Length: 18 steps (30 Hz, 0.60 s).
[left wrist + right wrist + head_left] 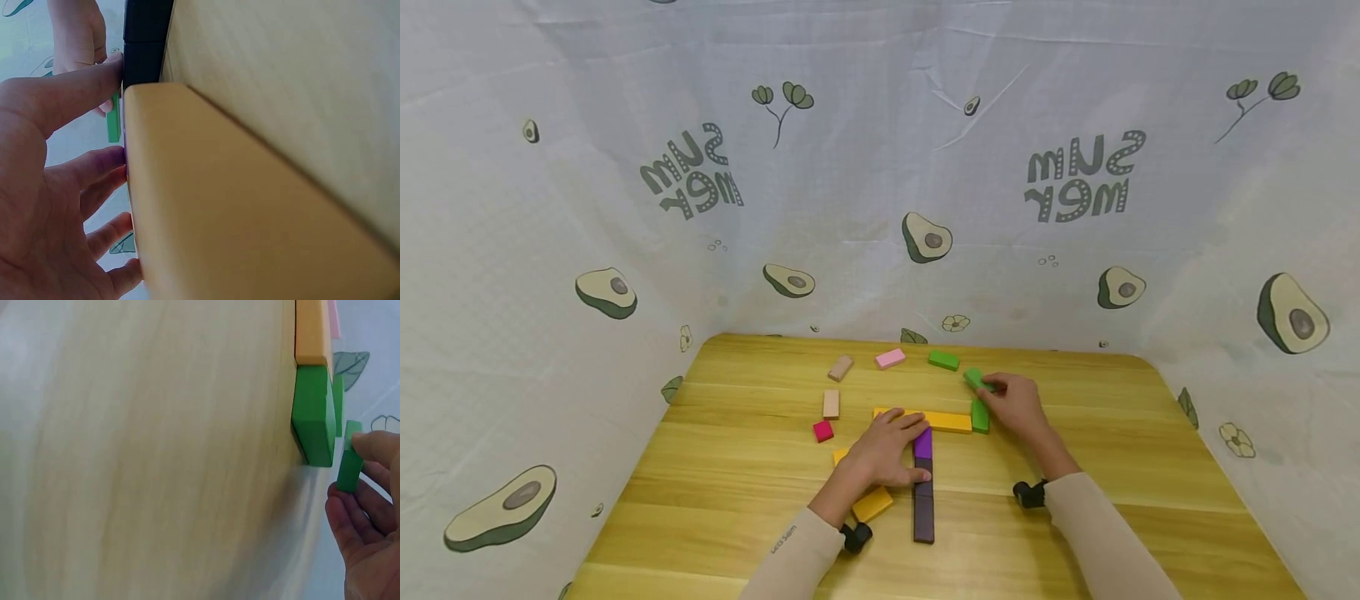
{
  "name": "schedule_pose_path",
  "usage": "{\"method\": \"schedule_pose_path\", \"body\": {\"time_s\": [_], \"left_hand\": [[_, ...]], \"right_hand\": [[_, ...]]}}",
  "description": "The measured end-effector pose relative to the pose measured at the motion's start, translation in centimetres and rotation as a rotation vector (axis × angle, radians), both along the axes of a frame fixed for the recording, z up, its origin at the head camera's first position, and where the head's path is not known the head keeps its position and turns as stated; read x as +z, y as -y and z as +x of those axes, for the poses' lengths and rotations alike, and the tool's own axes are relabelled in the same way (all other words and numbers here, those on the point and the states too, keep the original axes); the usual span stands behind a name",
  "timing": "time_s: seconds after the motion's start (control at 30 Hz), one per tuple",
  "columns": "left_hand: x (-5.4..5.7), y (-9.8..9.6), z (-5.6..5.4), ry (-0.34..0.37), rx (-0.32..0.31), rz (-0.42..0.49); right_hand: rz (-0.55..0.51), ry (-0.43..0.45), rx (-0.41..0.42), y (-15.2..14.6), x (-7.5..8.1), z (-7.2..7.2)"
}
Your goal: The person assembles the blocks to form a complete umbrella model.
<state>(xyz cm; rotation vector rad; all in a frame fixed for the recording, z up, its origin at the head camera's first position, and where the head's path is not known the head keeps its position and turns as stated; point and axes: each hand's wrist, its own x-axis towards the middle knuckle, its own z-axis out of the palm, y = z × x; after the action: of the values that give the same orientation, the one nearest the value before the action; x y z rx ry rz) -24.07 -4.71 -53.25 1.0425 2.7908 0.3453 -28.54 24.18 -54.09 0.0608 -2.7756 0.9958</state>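
My right hand (1015, 407) pinches a green block (975, 377) between thumb and fingers; the right wrist view shows this held block (351, 465) beyond another green block (311, 400). That second one stands at the right end of a row of yellow blocks (951, 422). Fingers spread, my left hand (883, 450) rests over the row's left part, its fingertips by a purple block (922, 446) and its thumb on the dark blocks (923, 521) lined up below. Under the left wrist lies a yellow block (872, 505), large in the left wrist view; another is partly hidden by the hand.
Along the back of the wooden table (700, 500) lie a green block (943, 360), a pink block (891, 358) and a beige block (841, 367). A second beige block (831, 404) and a red cube (823, 431) sit left. A patterned cloth (865, 167) surrounds the table.
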Motion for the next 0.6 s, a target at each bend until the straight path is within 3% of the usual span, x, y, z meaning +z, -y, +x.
{"method": "schedule_pose_path", "body": {"time_s": [0.6], "left_hand": [[-0.4, -0.1, -0.2, 0.002, 0.004, -0.011]], "right_hand": [[0.020, 0.022, -0.009, 1.7, -1.1, -0.9]]}}
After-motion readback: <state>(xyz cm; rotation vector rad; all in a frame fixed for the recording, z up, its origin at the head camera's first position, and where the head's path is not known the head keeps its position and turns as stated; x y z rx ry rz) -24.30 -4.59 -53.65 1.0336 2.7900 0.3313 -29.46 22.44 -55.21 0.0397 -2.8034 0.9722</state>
